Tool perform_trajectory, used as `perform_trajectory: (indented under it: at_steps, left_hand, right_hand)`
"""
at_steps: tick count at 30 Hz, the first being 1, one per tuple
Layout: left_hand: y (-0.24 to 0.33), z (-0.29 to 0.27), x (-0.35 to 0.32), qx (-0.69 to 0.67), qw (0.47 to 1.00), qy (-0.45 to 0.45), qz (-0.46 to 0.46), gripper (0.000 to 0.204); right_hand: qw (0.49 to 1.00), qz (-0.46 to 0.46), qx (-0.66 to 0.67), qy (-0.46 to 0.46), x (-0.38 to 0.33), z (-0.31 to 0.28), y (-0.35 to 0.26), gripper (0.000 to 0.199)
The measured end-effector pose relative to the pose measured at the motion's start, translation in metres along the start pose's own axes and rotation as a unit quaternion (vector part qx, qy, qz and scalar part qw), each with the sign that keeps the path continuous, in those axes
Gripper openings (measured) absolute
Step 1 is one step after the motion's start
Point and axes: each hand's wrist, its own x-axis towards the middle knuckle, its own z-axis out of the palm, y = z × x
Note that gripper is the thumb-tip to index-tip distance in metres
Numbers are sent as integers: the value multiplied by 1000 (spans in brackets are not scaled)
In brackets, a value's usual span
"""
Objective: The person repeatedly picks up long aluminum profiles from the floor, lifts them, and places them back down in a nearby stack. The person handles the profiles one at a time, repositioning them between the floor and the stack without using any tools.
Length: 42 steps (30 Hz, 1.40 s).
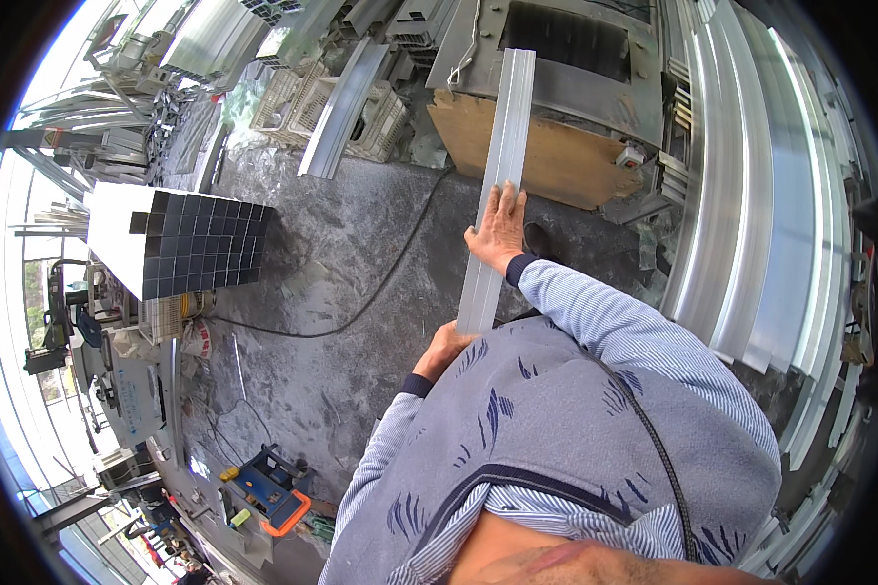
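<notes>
A long silver aluminium profile [505, 146] with lengthwise grooves runs away from my body. Its far end lies over the edge of a dusty metal-topped machine cabinet [580, 68]. At the near end, close to my waist, my left hand [443, 351] grips the profile from its left side, its fingers partly hidden. Farther along, my right hand [498, 230] lies on the profile's upper face. Its fingers stretch toward the far end, slightly apart, and the thumb sticks out over the left edge.
Long aluminium profiles [727, 195] are stacked on the right. Plastic crates [371, 127] with another profile [346, 107] across them stand at far left. A bundle of dark square tubes [205, 244] juts in from the left. A black cable [390, 278] crosses the floor near a blue-and-orange tool [273, 497].
</notes>
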Motion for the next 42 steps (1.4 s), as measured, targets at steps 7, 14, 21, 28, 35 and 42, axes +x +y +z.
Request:
perform_trajectory:
  at_steps: [7, 14, 21, 28, 35, 42]
  left_hand:
    - [102, 1, 113, 116, 992, 19, 41, 46]
    - [268, 34, 275, 143, 988, -4, 50, 46]
    - [379, 54, 358, 87, 994, -42, 49, 53]
    - [319, 34, 333, 98, 993, -27, 56, 51]
    - [203, 11, 253, 64, 996, -21, 52, 47]
    - [107, -4, 168, 85, 996, -6, 28, 56]
  right_hand:
    - [995, -11, 21, 101, 137, -20, 39, 98]
    - [984, -8, -39, 174, 358, -65, 113, 91]
    - [977, 17, -69, 199, 488, -93, 151, 78]
    - [977, -10, -83, 197, 437, -68, 127, 86]
    - [993, 9, -39, 112, 301, -45, 82, 88]
    - [996, 5, -26, 88, 179, -16, 51, 92]
